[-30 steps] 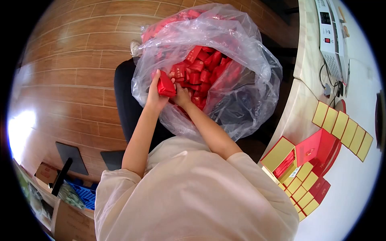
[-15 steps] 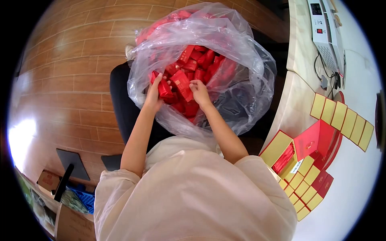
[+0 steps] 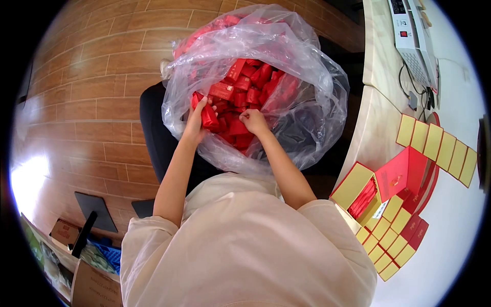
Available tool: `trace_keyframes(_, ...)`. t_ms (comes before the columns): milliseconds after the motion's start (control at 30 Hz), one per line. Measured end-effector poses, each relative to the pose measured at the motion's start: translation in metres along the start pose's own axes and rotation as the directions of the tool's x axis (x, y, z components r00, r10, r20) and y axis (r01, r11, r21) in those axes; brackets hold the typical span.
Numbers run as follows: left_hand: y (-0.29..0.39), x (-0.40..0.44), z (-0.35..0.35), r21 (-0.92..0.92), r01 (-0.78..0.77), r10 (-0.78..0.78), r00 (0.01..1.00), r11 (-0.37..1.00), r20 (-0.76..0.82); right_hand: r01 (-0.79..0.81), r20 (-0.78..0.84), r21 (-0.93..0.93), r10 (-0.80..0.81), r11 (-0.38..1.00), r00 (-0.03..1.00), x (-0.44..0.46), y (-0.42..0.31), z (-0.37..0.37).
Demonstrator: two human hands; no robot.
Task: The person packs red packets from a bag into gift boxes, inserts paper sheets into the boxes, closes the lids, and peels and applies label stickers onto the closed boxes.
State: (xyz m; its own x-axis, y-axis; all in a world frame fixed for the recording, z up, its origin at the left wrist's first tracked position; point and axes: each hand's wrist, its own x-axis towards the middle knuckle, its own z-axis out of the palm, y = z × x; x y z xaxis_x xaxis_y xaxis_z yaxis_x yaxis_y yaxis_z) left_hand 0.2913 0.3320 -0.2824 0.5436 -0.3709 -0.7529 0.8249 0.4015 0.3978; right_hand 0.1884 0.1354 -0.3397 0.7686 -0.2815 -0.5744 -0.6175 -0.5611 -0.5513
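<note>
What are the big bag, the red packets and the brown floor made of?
The big bag looks like thin, shiny plastic: it's clear and crinkly with glints. The red packets seem to be foil or plastic film, because they're glossy and creased. The floor is softly shiny with plank-like lines; it might be wood or wood-look tile.

Looks forward and steeply down from the head, close above the pale shirt (image 3: 250,250) and onto the plastic bag (image 3: 323,94) farther off; spans wide from wooden floor (image 3: 112,115) at left to white table (image 3: 445,230) at right.
</note>
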Motion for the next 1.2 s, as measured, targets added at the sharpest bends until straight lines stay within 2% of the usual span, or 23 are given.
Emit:
trace_keyframes(33,-0.001,0.001,-0.001,0.027,-0.005,0.005,1.0,1.0,-0.014,-0.003,0.004,-0.001,0.003,1.0,1.0,0.003,-0.005,0.0)
trace_keyframes(100,-0.001,0.003,-0.001,0.05,-0.006,0.007,0.999,0.999,-0.033,0.046,-0.199,-0.331,-0.117,0.943,0.973,0.014,-0.02,0.006)
trace_keyframes(233,-0.001,0.002,0.006,0.071,0.01,-0.005,0.998,0.997,-0.06,0.042,-0.24,-0.268,-0.109,0.962,0.965,0.048,-0.053,0.012)
trace_keyframes(300,0.0,0.004,0.007,0.064,0.023,-0.018,0.997,0.998,-0.073,0.145,-0.278,-0.346,-0.249,0.927,0.928,0.063,-0.066,0.018)
trace_keyframes(367,0.003,0.005,0.007,0.065,0.104,-0.1,0.993,0.992,-0.063,0.181,-0.25,-0.395,-0.295,0.901,0.922,0.071,-0.075,0.02)
trace_keyframes(433,0.001,0.009,0.004,0.052,0.114,-0.11,0.991,0.992,-0.072,0.199,-0.022,-0.58,-0.259,0.79,0.966,0.077,-0.078,0.022)
trace_keyframes(567,0.0,0.012,0.001,0.023,0.109,-0.108,0.993,0.994,-0.051,0.261,0.093,-0.627,-0.262,0.734,0.961,0.064,-0.065,0.03)
trace_keyframes(633,0.001,0.012,0.001,0.027,0.112,-0.11,0.993,0.993,-0.052,0.161,-0.063,-0.411,-0.204,0.897,0.977,0.052,-0.053,0.032)
trace_keyframes(667,0.001,0.013,0.0,0.031,0.122,-0.12,0.991,0.992,-0.051,0.158,-0.066,-0.412,-0.202,0.897,0.977,0.049,-0.046,0.03)
trace_keyframes(733,0.001,0.01,0.004,0.036,0.134,-0.132,0.99,0.99,-0.043,0.147,-0.306,-0.053,-0.156,0.988,0.939,0.041,-0.036,0.02)
trace_keyframes(767,0.0,0.008,0.007,0.055,0.1,-0.096,0.993,0.993,-0.072,0.144,-0.313,-0.055,-0.154,0.988,0.937,0.036,-0.031,0.014)
trace_keyframes(800,-0.001,0.007,0.011,0.077,0.066,-0.058,0.993,0.995,-0.098,0.13,-0.309,0.257,-0.046,0.958,0.95,0.032,-0.027,0.006)
trace_keyframes(833,-0.003,0.009,0.01,0.081,0.066,-0.059,0.994,0.995,-0.088,0.109,-0.273,0.544,0.053,0.832,0.961,0.024,-0.033,-0.003)
trace_keyframes(867,-0.006,0.012,0.004,0.076,0.107,-0.102,0.993,0.991,-0.062,0.175,-0.299,0.654,0.039,0.736,0.953,0.014,-0.04,-0.009)
trace_keyframes(900,-0.007,0.014,0.002,0.072,0.146,-0.144,0.989,0.987,-0.037,0.18,-0.307,0.652,0.039,0.736,0.951,0.003,-0.053,-0.017)
trace_keyframes(1000,-0.006,0.008,0.005,0.089,0.128,-0.132,0.99,0.988,0.051,0.351,-0.354,0.599,-0.154,0.72,0.922,-0.021,-0.073,-0.018)
trace_keyframes(1033,-0.008,0.01,0.002,0.092,0.125,-0.13,0.99,0.988,0.052,0.41,-0.331,0.539,-0.263,0.736,0.906,-0.025,-0.075,-0.012)
trace_keyframes(1100,-0.012,0.011,-0.002,0.095,0.059,-0.07,0.991,0.994,0.118,0.498,-0.253,0.239,-0.441,0.834,0.861,-0.04,-0.081,-0.007)
trace_keyframes(1133,-0.01,0.009,-0.002,0.097,0.058,-0.069,0.991,0.994,0.116,0.561,-0.211,0.195,-0.524,0.805,0.825,-0.04,-0.081,-0.004)
trace_keyframes(1167,-0.008,0.007,-0.003,0.111,0.06,-0.074,0.99,0.992,0.122,0.562,-0.212,0.198,-0.525,0.803,0.825,-0.041,-0.083,-0.006)
trace_keyframes(1200,-0.006,0.003,0.0,0.125,0.065,-0.081,0.988,0.99,0.128,0.563,-0.17,0.123,-0.542,0.817,0.823,-0.041,-0.084,-0.01)
